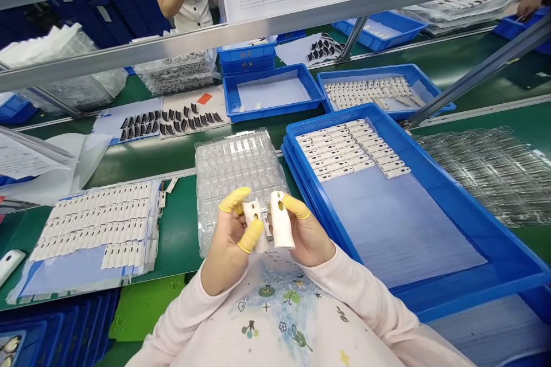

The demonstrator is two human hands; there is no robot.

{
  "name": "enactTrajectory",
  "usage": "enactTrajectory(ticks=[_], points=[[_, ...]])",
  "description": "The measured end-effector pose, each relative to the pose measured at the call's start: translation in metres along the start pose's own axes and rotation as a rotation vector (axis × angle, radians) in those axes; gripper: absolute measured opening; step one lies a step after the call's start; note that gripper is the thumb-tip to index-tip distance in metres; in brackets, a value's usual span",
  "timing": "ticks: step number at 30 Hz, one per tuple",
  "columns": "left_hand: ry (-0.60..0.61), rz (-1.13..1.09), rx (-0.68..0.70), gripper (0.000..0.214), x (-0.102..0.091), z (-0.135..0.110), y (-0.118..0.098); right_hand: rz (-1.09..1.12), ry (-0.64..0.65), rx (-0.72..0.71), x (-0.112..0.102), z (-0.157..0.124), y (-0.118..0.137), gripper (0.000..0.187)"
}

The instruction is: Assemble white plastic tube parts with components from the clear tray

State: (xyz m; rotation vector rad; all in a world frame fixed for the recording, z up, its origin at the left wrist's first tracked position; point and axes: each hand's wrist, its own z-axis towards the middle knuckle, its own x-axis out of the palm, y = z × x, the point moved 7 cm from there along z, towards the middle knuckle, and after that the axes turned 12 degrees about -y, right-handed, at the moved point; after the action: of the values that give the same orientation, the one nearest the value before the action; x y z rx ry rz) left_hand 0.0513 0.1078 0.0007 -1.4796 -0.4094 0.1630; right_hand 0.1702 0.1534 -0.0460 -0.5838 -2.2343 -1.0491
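Observation:
My left hand, with yellow finger cots on thumb and fingertip, is closed around a white plastic shell piece. My right hand pinches another white plastic shell with an oval hole near its top. Both pieces are held upright, side by side in front of my chest. Behind my hands lies a stack of clear blister trays. To the right, a large blue tray holds rows of similar white pieces on a paper sheet.
White parts lie in rows on a sheet at left. Curved black parts rest on papers further back. Blue bins stand along the far side. A metal rail crosses overhead; a co-worker's arm shows beyond it.

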Motion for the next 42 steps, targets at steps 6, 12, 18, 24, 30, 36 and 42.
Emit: enactTrajectory(ticks=[6,12,18,24,30,36,42], points=[[-0.143,0.274,-0.108,0.04,-0.074,0.025,0.091,-0.811,-0.001,-0.42,-0.04,0.062,-0.033,0.027],[-0.033,0.497,-0.199,0.024,-0.117,0.016,0.197,-1.261,0.032,-0.328,-0.087,0.119,-0.117,0.02],[0.067,0.763,-0.182,0.027,-0.113,0.003,0.241,-1.629,0.185,-0.414,-0.093,0.121,-0.136,0.023],[0.045,1.024,-0.093,0.028,-0.108,-0.006,0.24,-1.833,0.275,-0.576,-0.085,0.118,-0.131,0.009],[0.008,1.11,0.008,0.031,-0.104,-0.008,0.233,-1.867,0.276,-0.656,-0.079,0.121,-0.131,0.017],[-0.068,1.088,0.096,0.026,-0.108,-0.007,0.236,-1.764,0.141,-0.757,-0.072,0.101,-0.088,0.022],[-0.27,1.108,0.121,0.031,-0.152,0.002,0.226,-1.672,-0.447,-0.849,-0.142,0.09,0.097,0.024]])
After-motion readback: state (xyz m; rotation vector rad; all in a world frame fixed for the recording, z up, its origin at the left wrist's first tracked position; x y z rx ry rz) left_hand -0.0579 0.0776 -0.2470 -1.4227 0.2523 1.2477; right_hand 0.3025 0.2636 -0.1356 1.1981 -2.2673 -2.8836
